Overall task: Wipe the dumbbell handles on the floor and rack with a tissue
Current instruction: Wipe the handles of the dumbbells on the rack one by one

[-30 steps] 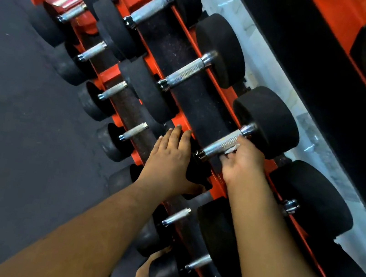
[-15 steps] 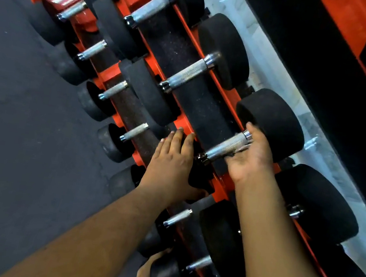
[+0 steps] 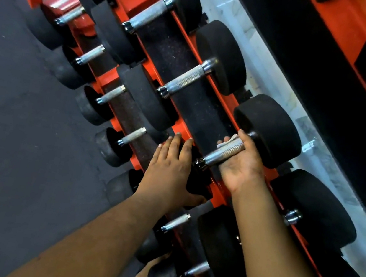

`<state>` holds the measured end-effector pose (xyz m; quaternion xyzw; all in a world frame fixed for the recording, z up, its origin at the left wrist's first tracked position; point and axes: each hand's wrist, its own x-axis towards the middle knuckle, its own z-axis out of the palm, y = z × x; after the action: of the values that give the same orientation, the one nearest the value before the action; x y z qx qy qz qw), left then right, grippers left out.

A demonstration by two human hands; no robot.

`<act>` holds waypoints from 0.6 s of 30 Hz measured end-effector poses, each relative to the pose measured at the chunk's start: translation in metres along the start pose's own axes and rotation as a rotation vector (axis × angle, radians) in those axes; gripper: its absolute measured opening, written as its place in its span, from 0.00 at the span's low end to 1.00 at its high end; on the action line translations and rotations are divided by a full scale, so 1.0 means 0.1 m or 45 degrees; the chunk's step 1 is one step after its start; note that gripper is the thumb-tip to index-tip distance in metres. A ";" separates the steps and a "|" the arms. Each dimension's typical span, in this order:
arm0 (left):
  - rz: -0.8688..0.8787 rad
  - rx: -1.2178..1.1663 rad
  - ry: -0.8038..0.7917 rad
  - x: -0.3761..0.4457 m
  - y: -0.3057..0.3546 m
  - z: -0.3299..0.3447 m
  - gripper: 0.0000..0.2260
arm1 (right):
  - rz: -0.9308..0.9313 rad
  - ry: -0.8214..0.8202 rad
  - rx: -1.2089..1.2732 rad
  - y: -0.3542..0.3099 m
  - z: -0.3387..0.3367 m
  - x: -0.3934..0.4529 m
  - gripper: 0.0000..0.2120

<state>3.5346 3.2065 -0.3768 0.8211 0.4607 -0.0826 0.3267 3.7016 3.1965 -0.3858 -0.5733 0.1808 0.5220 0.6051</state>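
Right hand [image 3: 242, 164], palm up, curls under the knurled dumbbell handle [image 3: 224, 151] on the top tier of the orange rack [image 3: 211, 87], pinching a white tissue [image 3: 225, 142] against its 11 o'clock side. Left hand [image 3: 169, 167], at its 9 o'clock, rests flat, fingers straight, on that dumbbell's near black head [image 3: 197, 179].
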 end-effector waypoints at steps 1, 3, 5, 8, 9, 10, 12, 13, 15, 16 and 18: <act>0.001 0.003 -0.004 0.01 0.00 0.01 0.61 | 0.004 -0.024 0.008 0.02 -0.05 -0.02 0.07; -0.003 0.011 0.004 0.01 -0.01 0.02 0.62 | 0.018 -0.021 -0.016 0.05 -0.10 -0.09 0.12; -0.005 0.017 0.003 0.01 0.00 0.02 0.62 | 0.021 0.012 -0.005 0.07 -0.07 -0.09 0.13; -0.006 0.008 0.010 0.01 0.00 0.03 0.62 | 0.011 0.044 -0.028 0.08 0.05 -0.04 0.07; -0.008 0.009 0.008 0.01 0.00 0.02 0.62 | 0.015 0.053 -0.036 0.10 0.06 -0.03 0.07; -0.006 0.010 0.004 0.01 0.00 0.02 0.62 | 0.016 0.048 -0.039 0.12 0.03 -0.03 0.07; -0.005 0.002 -0.001 0.01 -0.01 0.02 0.62 | 0.034 0.030 -0.034 0.17 -0.04 -0.11 0.08; -0.006 -0.007 0.003 0.01 -0.01 0.01 0.62 | 0.031 0.039 -0.024 0.19 -0.07 -0.15 0.08; -0.006 -0.010 0.008 0.01 -0.01 0.02 0.62 | 0.011 0.092 -0.028 0.22 -0.11 -0.17 0.08; -0.006 -0.006 0.005 0.01 -0.01 0.02 0.62 | 0.006 0.128 -0.040 0.22 -0.11 -0.14 0.08; -0.014 0.002 0.005 0.01 0.00 0.00 0.62 | -0.005 0.161 -0.043 0.18 -0.02 -0.09 0.08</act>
<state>3.5353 3.2065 -0.3773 0.8190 0.4657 -0.0831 0.3249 3.6839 3.1873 -0.3886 -0.6156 0.2089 0.4864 0.5838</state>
